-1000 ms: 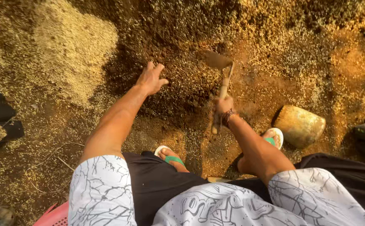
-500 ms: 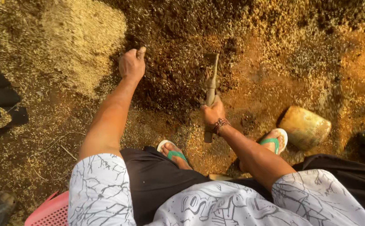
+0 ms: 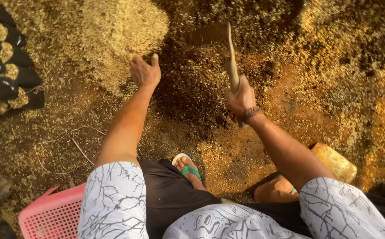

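**Hoe raised over the husk-strewn ground**

The right hand [image 3: 242,98] has its fingers wrapped tight round the near end of a hoe [image 3: 230,62]. The wooden handle runs almost straight away from the person, its long axis near to far with a slight lean left, so the tool points to the far side of the scene. At the far end the blade [image 3: 203,33] juts out to the left of the handle; it is dark and blurred, and its exact shape cannot be told. The handle is pale, smooth wood, thin at the far end and thicker where the hand grips it. A beaded band sits on that wrist.

The hoe is held above a dark patch of loose husk [image 3: 188,88] in the middle of the scene, between the two hands.

The left hand [image 3: 144,71] reaches far and left of the hoe, palm down, fingers loosely curled with the thumb out, holding nothing. It rests at the near edge of a pale heap [image 3: 113,26] of chaff.

A yellowish stone [image 3: 336,163] lies near right, beside the right foot. A pink crate [image 3: 51,214] sits at the near left corner. Dark filled bags [image 3: 2,79] lie in a row at the far left. A green-strapped sandal [image 3: 188,168] shows between the knees.
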{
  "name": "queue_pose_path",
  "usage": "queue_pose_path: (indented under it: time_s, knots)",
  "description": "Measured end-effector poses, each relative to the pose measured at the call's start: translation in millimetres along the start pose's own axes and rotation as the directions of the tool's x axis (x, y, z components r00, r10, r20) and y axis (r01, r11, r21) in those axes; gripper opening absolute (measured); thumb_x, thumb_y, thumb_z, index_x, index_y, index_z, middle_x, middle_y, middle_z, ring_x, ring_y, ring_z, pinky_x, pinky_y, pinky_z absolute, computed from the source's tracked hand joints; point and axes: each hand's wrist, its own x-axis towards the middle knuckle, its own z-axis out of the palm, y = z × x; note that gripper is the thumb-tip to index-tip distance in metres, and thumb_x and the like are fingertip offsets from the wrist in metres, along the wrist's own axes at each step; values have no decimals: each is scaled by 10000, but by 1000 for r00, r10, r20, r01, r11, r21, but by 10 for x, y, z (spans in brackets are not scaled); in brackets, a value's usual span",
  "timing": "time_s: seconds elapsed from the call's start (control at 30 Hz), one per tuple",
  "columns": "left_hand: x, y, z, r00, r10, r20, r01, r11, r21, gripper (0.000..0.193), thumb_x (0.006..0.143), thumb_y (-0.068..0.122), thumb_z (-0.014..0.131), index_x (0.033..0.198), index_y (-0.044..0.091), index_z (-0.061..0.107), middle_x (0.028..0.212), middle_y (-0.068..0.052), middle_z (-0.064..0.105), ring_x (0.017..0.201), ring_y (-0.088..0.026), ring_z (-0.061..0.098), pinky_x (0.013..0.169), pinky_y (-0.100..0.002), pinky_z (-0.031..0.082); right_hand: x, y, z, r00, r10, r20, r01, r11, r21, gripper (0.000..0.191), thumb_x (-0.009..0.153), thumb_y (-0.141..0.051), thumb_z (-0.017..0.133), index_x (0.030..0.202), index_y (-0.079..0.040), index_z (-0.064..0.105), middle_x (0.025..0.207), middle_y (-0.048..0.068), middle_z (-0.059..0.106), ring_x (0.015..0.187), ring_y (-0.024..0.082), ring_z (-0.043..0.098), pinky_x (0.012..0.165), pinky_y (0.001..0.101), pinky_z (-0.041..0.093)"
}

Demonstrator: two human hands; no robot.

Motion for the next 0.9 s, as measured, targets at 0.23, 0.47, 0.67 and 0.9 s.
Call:
queue_pose_path:
  time_s: [0.23, 0.47, 0.67, 0.9]
  knots:
    - [364, -266, -464, 916, -358, -181, 330, 929, -166, 996, 835, 751, 512, 1563, 138, 217, 1535, -193, 298, 1253, -332, 530, 947, -476, 550, 1201, -980, 220, 931, -343, 122, 363, 895, -259, 209, 986, -38, 544, 1141, -33, 403, 775, 151, 645, 547, 240, 609, 387, 379, 510]
    - [462, -442, -552, 882, -468, -58, 400, 807, -434, 1064, 846, 812, 434, 1631, 218, 31, 1708, -146, -104, 1566, -426, -21, 1181, -669, 208, 1658, -1742, 1094, 909, -413, 65, 414, 866, -280, 234, 1055, -88, 436, 1275, -14, 403, 807, 151, 671, 595, 205, 635, 440, 321, 538]
    - [603, -370, -379, 925, -381, -14, 346, 855, -385, 985, 903, 695, 516, 1652, 224, 83, 1712, -146, 7, 1568, -391, 38, 1249, -619, 108, 1451, -1339, 1135, 946, 71, 315, 14, 965, -262, 244, 954, -86, 523, 1187, -20, 490, 890, 134, 659, 650, 180, 637, 529, 299, 567]
    - [227, 90, -41, 945, -30, 325, 242, 734, -634, 818, 896, 561, 648, 1487, 13, 505, 1518, -209, 532, 1399, -337, 534, 1198, -510, 376, 1256, -860, 445, 873, 216, 437, -78, 947, -311, 242, 1049, -137, 424, 1097, 37, 585, 772, 125, 643, 509, 154, 547, 417, 306, 486]
